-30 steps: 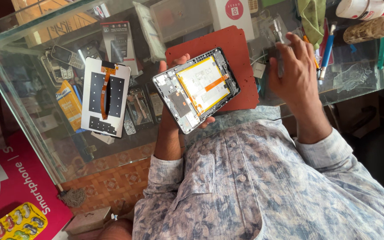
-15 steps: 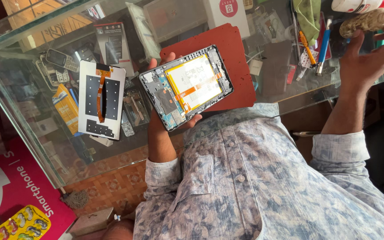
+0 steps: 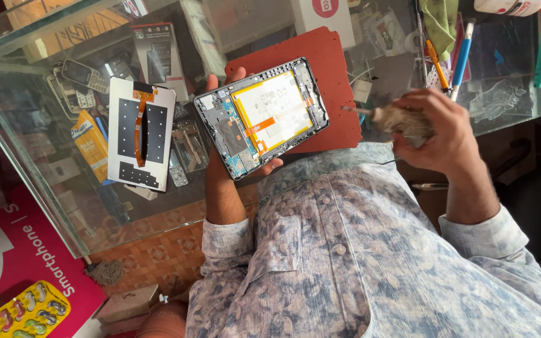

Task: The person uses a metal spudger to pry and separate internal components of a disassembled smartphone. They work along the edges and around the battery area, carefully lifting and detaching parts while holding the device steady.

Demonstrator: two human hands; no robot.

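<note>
Two hands are at work over a glass tabletop (image 3: 45,144). The left hand (image 3: 233,156) supports an opened tablet (image 3: 261,117) from below, fingers spread under the frame with fingertips showing at its 11 o'clock and 5 o'clock corners; the tablet sits tilted above a red mat (image 3: 327,75). Its back is off, exposing a pale battery (image 3: 269,112) with an orange ribbon cable (image 3: 261,125) and a circuit board (image 3: 230,141). The right hand (image 3: 436,134), at 3 o'clock from the tablet, is closed around a worn brush (image 3: 402,120) whose thin end points toward the tablet without touching it. The tablet is judged light, stiff and fragile: grip should stay on the outer frame, clear of the battery, cable and board. A removed back panel (image 3: 140,141) lies flat at 9 o'clock. The tabletop is a glass display case; inside it are small phones (image 3: 82,75), boxed items and loose parts. Pens (image 3: 461,59) and a green cloth (image 3: 443,25) lie at 1 o'clock.
</note>
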